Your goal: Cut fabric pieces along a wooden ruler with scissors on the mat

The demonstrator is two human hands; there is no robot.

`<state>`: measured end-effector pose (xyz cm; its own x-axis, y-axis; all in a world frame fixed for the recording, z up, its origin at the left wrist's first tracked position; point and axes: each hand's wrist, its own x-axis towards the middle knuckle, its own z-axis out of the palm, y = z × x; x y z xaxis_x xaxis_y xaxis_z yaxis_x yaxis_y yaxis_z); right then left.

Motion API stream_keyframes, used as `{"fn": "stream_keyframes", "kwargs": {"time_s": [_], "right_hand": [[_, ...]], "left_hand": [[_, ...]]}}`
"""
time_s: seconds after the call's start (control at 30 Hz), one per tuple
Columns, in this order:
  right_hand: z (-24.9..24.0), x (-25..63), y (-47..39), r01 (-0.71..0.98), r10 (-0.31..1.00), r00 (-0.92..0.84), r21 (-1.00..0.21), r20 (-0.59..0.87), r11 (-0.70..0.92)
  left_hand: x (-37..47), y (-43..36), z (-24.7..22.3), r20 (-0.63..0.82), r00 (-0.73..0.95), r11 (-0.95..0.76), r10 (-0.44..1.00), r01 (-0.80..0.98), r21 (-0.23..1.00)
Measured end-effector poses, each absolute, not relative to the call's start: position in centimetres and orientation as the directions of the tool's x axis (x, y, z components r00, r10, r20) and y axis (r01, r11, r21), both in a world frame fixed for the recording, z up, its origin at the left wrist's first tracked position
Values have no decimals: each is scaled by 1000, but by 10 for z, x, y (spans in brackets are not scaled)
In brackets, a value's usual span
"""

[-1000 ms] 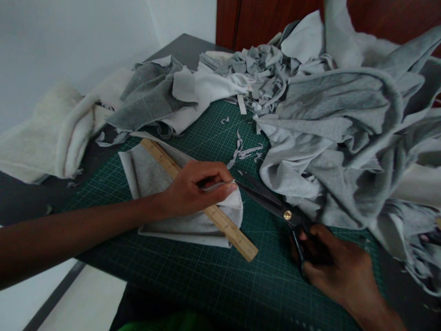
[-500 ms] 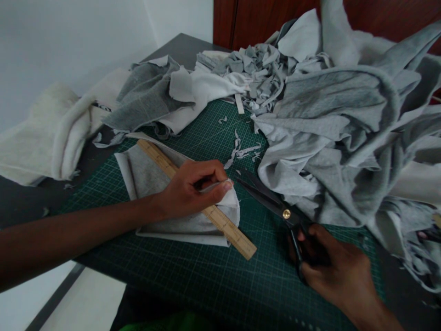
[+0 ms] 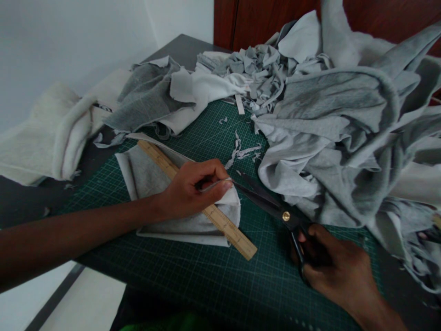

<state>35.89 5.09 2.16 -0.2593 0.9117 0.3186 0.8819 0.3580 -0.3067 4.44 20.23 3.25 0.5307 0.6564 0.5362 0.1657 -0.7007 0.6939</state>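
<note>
Scissors (image 3: 285, 216), one pair, sat in the closed grip of the right hand (image 3: 341, 264), blades parted and pointing toward the left hand (image 3: 195, 189), whose grip pinched the edge of one folded grey cloth (image 3: 146, 177). The cloth lay on one green mat (image 3: 193, 271), beneath one wooden ruler (image 3: 243, 241) whose middle was hidden by the left hand. Whether the blade tips touched the cloth could not be made out; some right-hand fingers were lost behind the handles. Thin scraps (image 3: 248, 151) lay tangled beyond the blades. A grey heap (image 3: 334, 105), its overlapping pieces uncountable, ran out of frame at right. One cream bundle (image 3: 31, 133), cut off at left, rested on the dark tabletop (image 3: 186, 48).
</note>
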Motion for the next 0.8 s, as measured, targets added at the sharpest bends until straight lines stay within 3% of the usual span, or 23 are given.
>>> {"fn": "stream_keyframes", "kwargs": {"time_s": [0.53,0.8], "right_hand": [[18,361,50,894,918,-257,-286,302,345],[19,362,50,891,909,-270,-275,318,361]], "left_hand": [[43,202,32,525,551,-711,649,192,677],[45,203,33,591,529,-761,609,177,624]]}}
